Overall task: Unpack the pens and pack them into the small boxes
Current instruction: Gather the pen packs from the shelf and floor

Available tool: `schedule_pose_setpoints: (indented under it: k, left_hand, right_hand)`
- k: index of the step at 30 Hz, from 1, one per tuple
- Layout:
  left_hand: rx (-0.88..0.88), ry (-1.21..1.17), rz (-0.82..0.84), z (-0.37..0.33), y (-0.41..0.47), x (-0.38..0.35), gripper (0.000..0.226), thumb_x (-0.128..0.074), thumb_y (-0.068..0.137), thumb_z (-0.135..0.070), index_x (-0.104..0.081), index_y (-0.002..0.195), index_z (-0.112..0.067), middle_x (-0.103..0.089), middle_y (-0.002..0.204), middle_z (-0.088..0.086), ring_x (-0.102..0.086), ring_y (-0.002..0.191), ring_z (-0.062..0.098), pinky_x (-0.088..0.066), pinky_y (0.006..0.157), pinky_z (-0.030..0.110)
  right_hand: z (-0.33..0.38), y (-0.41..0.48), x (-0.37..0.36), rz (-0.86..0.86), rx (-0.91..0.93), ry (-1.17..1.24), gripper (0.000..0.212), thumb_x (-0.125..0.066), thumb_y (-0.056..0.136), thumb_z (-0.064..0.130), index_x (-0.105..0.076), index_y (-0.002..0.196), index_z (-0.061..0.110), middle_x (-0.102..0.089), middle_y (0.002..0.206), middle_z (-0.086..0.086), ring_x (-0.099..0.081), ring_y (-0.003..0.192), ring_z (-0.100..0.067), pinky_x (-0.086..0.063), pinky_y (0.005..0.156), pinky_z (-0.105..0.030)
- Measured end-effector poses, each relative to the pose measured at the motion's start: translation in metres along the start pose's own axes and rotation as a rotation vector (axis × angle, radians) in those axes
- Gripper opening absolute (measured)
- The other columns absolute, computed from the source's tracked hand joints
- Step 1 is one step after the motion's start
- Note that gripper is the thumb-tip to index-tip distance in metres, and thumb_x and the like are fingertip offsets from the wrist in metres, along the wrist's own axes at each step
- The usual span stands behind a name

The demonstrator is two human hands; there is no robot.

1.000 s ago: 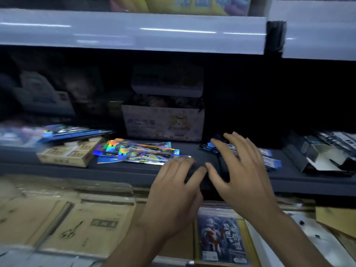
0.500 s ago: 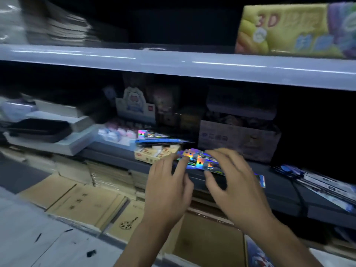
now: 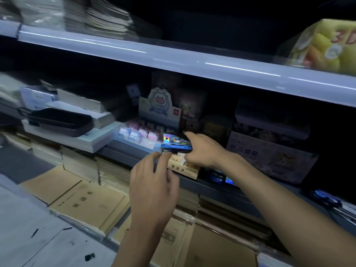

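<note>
Blue pen packs (image 3: 176,144) seemingly gripped above tan box (image 3: 183,166).

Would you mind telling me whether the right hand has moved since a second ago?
Yes. The right hand has gone left along the shelf, from beside the cartoon carton to the tan box.

The aisle was dim, its depths nearly black. A pale glossy shelf edge (image 3: 173,54) ran across the upper view, catching streaks of overhead light. Beneath it sat a dark grey metal shelf (image 3: 221,186), and a pale grey scuffed floor (image 3: 28,228) filled the lower left.
</note>
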State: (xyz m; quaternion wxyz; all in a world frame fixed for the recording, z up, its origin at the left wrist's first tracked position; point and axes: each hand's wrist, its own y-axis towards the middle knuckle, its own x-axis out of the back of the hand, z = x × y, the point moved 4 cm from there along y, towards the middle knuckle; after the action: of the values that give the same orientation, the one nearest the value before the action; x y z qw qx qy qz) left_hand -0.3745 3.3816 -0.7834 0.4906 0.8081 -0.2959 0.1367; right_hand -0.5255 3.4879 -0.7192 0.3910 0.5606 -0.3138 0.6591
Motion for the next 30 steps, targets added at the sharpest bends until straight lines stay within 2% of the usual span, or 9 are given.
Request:
schedule_pose_setpoints:
  k: [3,7,10,12,16,20,23,26,30]
  left_hand:
    - [0.045,-0.009,-0.019,0.010,0.007,0.005,0.041,-0.065,0.090,-0.015,-0.062,0.131,-0.019,-0.060,0.122,0.002,-0.058,0.108,0.024,-0.048,0.094,0.046]
    - [0.087,-0.028,-0.045,0.020,0.014,0.009,0.041,-0.064,0.092,-0.017,-0.061,0.132,-0.020,-0.060,0.121,0.001,-0.057,0.107,0.022,-0.047,0.093,0.044]
    - [0.129,-0.047,-0.045,0.023,0.018,0.011,0.039,-0.062,0.093,-0.019,-0.061,0.132,-0.021,-0.060,0.123,0.000,-0.056,0.108,0.021,-0.046,0.095,0.045]
    - [0.150,-0.056,-0.039,0.023,0.020,0.012,0.039,-0.061,0.093,-0.021,-0.060,0.132,-0.022,-0.059,0.123,-0.002,-0.056,0.109,0.020,-0.046,0.096,0.045]
    - [0.163,-0.059,-0.020,0.021,0.020,0.014,0.037,-0.059,0.094,-0.023,-0.059,0.131,-0.023,-0.059,0.121,-0.003,-0.055,0.106,0.019,-0.045,0.095,0.043]
    - [0.156,-0.061,-0.001,0.014,0.020,0.015,0.037,-0.060,0.095,-0.023,-0.058,0.132,-0.024,-0.059,0.120,-0.003,-0.055,0.106,0.018,-0.046,0.094,0.041]
    - [0.152,-0.052,0.015,0.009,0.021,0.014,0.038,-0.059,0.095,-0.020,-0.058,0.133,-0.022,-0.060,0.121,-0.001,-0.056,0.109,0.020,-0.046,0.096,0.043]
    - [0.158,-0.061,0.034,0.001,0.019,0.014,0.038,-0.057,0.097,-0.020,-0.058,0.135,-0.022,-0.060,0.122,0.000,-0.055,0.109,0.021,-0.045,0.096,0.044]
    - [0.147,-0.112,0.072,-0.018,0.013,0.007,0.040,-0.055,0.094,-0.016,-0.058,0.134,-0.023,-0.061,0.119,-0.003,-0.055,0.107,0.020,-0.043,0.094,0.042]
  right_hand:
    - [-0.001,0.017,-0.002,0.035,-0.021,-0.027,0.056,-0.066,0.080,0.027,-0.052,0.134,0.018,-0.064,0.122,-0.006,-0.063,0.105,-0.029,-0.057,0.090,-0.044]
    - [0.001,0.028,-0.003,0.063,-0.023,-0.047,0.042,-0.066,0.079,0.029,-0.058,0.120,0.022,-0.068,0.112,-0.002,-0.065,0.099,-0.025,-0.058,0.086,-0.041]
    - [-0.001,0.031,-0.004,0.060,-0.023,-0.064,0.044,-0.062,0.076,0.029,-0.058,0.120,0.023,-0.068,0.112,-0.002,-0.065,0.101,-0.026,-0.058,0.088,-0.040]
    - [-0.002,0.033,-0.003,0.073,-0.014,-0.090,0.052,-0.058,0.074,0.036,-0.057,0.124,0.022,-0.066,0.115,-0.002,-0.064,0.105,-0.026,-0.056,0.090,-0.041]
    - [-0.011,0.039,-0.006,0.092,-0.016,-0.127,0.019,-0.059,0.089,0.021,-0.054,0.106,0.028,-0.065,0.108,0.002,-0.062,0.100,-0.020,-0.055,0.084,-0.038]
    - [-0.009,0.039,-0.003,0.069,0.058,-0.149,0.013,-0.054,0.096,0.016,-0.055,0.105,0.026,-0.060,0.102,0.004,-0.060,0.098,-0.019,-0.044,0.075,-0.033]
    - [-0.002,0.031,0.012,0.032,0.102,-0.147,0.003,-0.053,0.100,0.021,-0.054,0.103,0.022,-0.059,0.101,0.001,-0.061,0.098,-0.022,-0.038,0.074,-0.030]
    - [0.003,0.014,0.036,-0.039,0.132,-0.114,0.011,-0.053,0.102,0.025,-0.048,0.093,0.024,-0.058,0.097,-0.003,-0.061,0.096,-0.025,-0.033,0.070,-0.027]
    - [-0.006,-0.028,0.072,-0.187,0.116,-0.145,0.014,-0.052,0.102,0.027,-0.042,0.095,0.021,-0.054,0.099,-0.006,-0.053,0.091,-0.024,-0.028,0.068,-0.030]
